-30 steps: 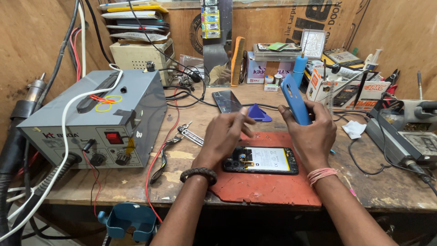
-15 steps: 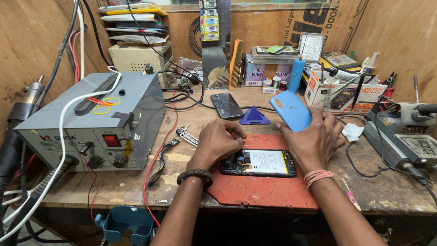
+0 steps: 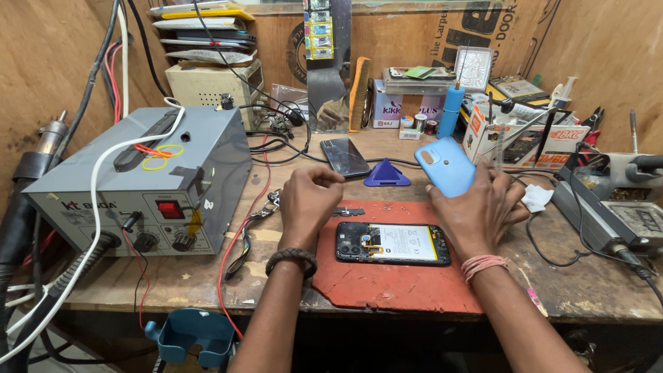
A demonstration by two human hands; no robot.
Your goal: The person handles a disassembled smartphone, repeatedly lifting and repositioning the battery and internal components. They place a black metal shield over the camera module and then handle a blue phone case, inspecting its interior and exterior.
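1. Right hand right of centre frame, fingers closed around the lower edge of a light blue back cover, lifted and tilted above the surface.
2. Left hand at centre, fingers curled together into a loose fist, holding nothing visible, hovering just above the upper left corner of the opened phone.
3. Opened phone lying flat on a red mat, lower centre, white battery and camera module exposed.
4. Small black part on the mat just above the phone.
5. Second dark phone and blue triangular pick behind, upper centre.
6. Grey rework station at left of frame.
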